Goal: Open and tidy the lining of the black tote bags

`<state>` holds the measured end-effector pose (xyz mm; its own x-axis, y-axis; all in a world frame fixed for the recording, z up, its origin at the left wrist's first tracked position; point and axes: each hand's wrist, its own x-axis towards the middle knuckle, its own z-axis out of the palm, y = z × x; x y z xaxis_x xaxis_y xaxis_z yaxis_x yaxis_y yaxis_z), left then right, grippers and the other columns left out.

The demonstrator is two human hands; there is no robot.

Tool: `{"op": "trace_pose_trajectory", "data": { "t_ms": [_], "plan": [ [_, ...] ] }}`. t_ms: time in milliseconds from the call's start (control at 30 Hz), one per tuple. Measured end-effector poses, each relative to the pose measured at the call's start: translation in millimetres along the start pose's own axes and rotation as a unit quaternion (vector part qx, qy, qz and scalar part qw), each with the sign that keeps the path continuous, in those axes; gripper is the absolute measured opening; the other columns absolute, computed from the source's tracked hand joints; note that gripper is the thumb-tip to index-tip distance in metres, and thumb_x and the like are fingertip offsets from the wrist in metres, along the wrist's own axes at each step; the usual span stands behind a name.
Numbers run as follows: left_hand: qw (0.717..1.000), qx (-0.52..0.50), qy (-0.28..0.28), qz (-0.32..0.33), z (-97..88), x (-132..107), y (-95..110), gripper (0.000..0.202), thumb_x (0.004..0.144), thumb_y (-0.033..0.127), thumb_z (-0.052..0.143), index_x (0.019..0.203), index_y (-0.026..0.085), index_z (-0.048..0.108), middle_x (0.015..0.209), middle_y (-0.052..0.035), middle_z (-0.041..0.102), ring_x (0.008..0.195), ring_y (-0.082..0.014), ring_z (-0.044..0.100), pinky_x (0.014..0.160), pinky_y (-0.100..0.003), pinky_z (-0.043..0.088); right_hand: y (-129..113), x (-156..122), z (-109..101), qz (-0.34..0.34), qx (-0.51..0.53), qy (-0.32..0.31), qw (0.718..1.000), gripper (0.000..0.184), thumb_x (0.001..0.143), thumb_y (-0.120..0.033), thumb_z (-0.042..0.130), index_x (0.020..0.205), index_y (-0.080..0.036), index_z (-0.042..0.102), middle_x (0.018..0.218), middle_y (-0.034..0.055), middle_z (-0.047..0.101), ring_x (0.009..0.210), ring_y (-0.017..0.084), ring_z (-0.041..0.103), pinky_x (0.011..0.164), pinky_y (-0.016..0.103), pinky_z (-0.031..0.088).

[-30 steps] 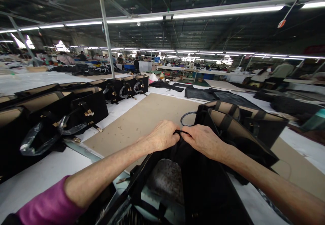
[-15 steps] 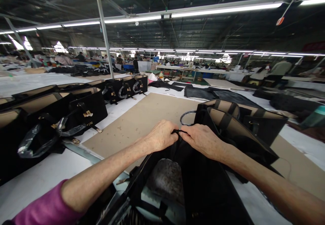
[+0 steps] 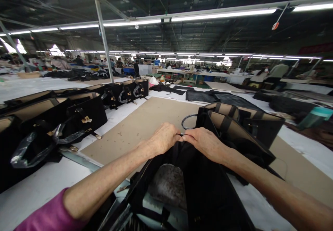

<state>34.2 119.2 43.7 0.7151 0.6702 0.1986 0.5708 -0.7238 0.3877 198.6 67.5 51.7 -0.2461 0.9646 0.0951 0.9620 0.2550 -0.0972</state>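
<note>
The black bag (image 3: 210, 189) is at the near middle, its far upper edge pinched by the left hand (image 3: 165, 139) and right hand (image 3: 206, 142) (set close together); beyond, a tan sheet (image 3: 137, 123) covers part of the white table (image 3: 70, 172).

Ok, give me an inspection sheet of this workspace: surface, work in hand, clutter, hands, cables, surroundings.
Surface: tan board on white table covering; dark flecks on the board.
Work in hand: black bag, its gripped edge mostly hidden by fingers.
Clutter: bags at left, tan-lined bags at right, teal-topped bottle.
Hands: left hand and right hand pinch the black bag's edge, close together.
Cables: cord with orange-red end hangs near strip lights.
Surroundings: large workshop, people further back.
</note>
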Motion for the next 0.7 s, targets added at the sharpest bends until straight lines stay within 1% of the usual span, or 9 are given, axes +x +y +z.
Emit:
{"op": "trace_pose_trajectory", "data": {
  "t_ms": [67,133,233,367,500,567,633,700],
  "plan": [
    [1.000,0.012,0.001,-0.001,0.0,2.0,-1.3,0.025,0.076,0.028,0.046,0.062,0.015,0.062,0.047,0.0010,0.043,0.047,-0.0094,0.039,0.049,-0.020,0.028,6.0,-5.7,-3.4,0.006,0.052,-0.016,0.999,0.022,0.081,-0.033,0.041,0.074,-0.020,0.057,0.073,0.0004,0.061,0.068,0.013,0.053,0.057,0.022,0.031],
    [1.000,0.020,0.004,0.005,-0.2,2.9,-2.4,0.026,0.076,0.029,0.046,0.060,0.015,0.061,0.045,0.0018,0.040,0.045,-0.0087,0.036,0.048,-0.021,0.027,9.5,-11.5,-5.9,0.031,0.076,-0.020,0.996,0.021,0.080,-0.033,0.042,0.073,-0.020,0.056,0.071,-0.0002,0.060,0.069,0.013,0.053,0.057,0.021,0.032],
    [0.999,0.030,0.010,0.016,-0.6,3.0,-2.4,0.028,0.077,0.029,0.046,0.057,0.014,0.059,0.044,0.0027,0.036,0.044,-0.0082,0.031,0.048,-0.021,0.027,8.9,-16.8,-6.8,0.058,0.071,-0.014,0.996,0.027,0.083,-0.033,0.037,0.068,-0.019,0.055,0.066,0.0001,0.058,0.065,0.013,0.052,0.056,0.022,0.032],
    [0.999,0.026,0.014,0.022,0.5,3.7,-2.7,0.029,0.077,0.027,0.047,0.055,0.013,0.058,0.043,0.0036,0.033,0.043,-0.0073,0.029,0.048,-0.021,0.026,6.8,-15.3,-5.6,0.047,0.051,-0.007,0.998,0.029,0.084,-0.034,0.036,0.067,-0.018,0.053,0.066,0.0006,0.058,0.065,0.013,0.052,0.056,0.022,0.032],
    [0.999,-0.024,0.023,0.025,3.2,6.3,-9.0,0.029,0.076,0.027,0.048,0.053,0.012,0.057,0.044,0.0044,0.032,0.045,-0.0067,0.030,0.049,-0.019,0.027,9.7,-11.0,-5.8,0.038,0.038,-0.008,0.999,0.033,0.086,-0.035,0.032,0.067,-0.018,0.053,0.066,0.0005,0.058,0.065,0.013,0.053,0.055,0.021,0.033],
    [0.998,-0.062,0.014,0.016,2.8,6.7,-13.2,0.029,0.075,0.029,0.048,0.054,0.012,0.057,0.045,0.0047,0.032,0.046,-0.0067,0.032,0.048,-0.019,0.027,8.3,-10.0,-5.9,0.033,-0.002,-0.013,0.999,0.035,0.087,-0.035,0.030,0.067,-0.018,0.054,0.067,0.0012,0.059,0.067,0.014,0.054,0.057,0.022,0.034],
    [0.994,-0.107,-0.010,0.000,0.2,4.8,-16.5,0.028,0.075,0.030,0.047,0.057,0.012,0.058,0.046,0.0050,0.033,0.046,-0.0067,0.033,0.047,-0.018,0.027,0.7,-10.3,-5.8,0.042,-0.077,-0.006,0.996,0.035,0.087,-0.037,0.031,0.070,-0.018,0.056,0.070,0.0031,0.060,0.070,0.016,0.056,0.060,0.025,0.036],
    [0.986,-0.163,-0.028,-0.013,-4.2,-0.7,-18.4,0.023,0.075,0.029,0.047,0.070,0.012,0.062,0.049,0.0051,0.039,0.048,-0.0070,0.036,0.048,-0.018,0.030,-14.3,-11.8,-5.5,0.036,-0.156,0.046,0.986,0.025,0.084,-0.037,0.040,0.083,-0.018,0.057,0.082,0.0065,0.061,0.078,0.020,0.056,0.064,0.029,0.039]
  ]
}}
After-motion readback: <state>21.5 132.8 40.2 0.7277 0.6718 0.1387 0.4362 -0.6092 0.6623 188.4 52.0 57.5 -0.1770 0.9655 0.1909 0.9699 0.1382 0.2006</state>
